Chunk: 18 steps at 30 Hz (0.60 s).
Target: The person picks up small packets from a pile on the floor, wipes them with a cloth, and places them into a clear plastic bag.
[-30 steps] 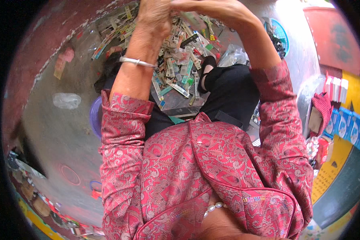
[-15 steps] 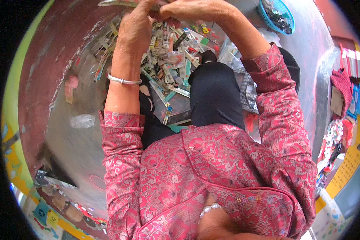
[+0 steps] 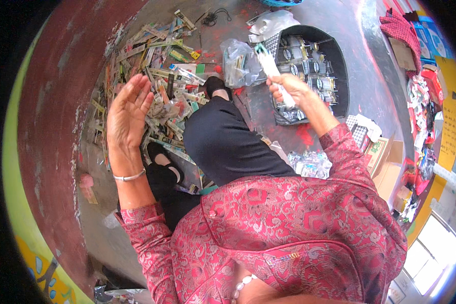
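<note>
My right hand [image 3: 295, 89] is closed around a long, flat white packet [image 3: 270, 65] with a green end, tilted up and to the left. It is over a black-rimmed bin [image 3: 345, 76], which holds several clear packs [image 3: 309, 68] with dark oval labels in rows. My left hand [image 3: 129, 110] is raised at the left with nothing in it, fingers stretched out and close together. Below and beyond it, a heap of slim packaged strips [image 3: 159, 83] covers the floor around my feet.
Clear plastic bags [image 3: 238, 63] and a white bag [image 3: 273, 25] lie beside the bin. To the right stands an open cardboard box [image 3: 387, 169]. Part of a blue basket [image 3: 281, 2] shows at the top edge. A dark red wall [image 3: 50, 101] curves along the left.
My hands, together at the top before, are now apart. The right is at the bin with the white packet; the left has come back empty. My view has turned right, bringing the bin's contents into sight.
</note>
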Available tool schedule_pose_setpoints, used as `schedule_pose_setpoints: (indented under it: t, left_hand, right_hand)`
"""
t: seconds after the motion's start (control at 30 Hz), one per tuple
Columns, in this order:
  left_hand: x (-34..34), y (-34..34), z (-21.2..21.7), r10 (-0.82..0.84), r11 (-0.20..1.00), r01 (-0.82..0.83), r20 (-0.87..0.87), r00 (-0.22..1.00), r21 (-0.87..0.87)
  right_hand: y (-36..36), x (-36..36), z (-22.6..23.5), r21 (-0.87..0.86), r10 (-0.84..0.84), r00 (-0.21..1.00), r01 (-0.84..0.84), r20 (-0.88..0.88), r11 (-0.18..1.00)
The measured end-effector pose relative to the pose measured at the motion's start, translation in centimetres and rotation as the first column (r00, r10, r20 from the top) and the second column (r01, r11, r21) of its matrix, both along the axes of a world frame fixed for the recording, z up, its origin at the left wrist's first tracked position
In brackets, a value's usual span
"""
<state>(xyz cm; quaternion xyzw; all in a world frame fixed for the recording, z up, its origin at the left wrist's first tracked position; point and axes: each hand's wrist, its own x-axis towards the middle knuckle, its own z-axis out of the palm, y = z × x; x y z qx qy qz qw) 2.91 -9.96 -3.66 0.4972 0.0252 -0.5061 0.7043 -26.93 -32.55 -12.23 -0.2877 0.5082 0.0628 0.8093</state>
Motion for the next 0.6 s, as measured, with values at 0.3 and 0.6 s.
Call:
schedule_pose_setpoints:
  t: [0.3, 0.6]
  left_hand:
    - [-0.6, 0.8, -0.7, -0.046, 0.998, 0.046, 0.005, 0.999, 0.043]
    - [-1.2, 1.7, -1.0, -0.138, 0.988, 0.139, -0.015, 0.990, 0.067]
  right_hand:
    - [-5.5, 5.9, -12.7, 0.390, -0.131, 0.991, 0.118, 0.007, 0.913]
    - [-12.1, 9.9, -20.0, -0.194, 0.112, 0.961, -0.164, -0.254, 0.967]
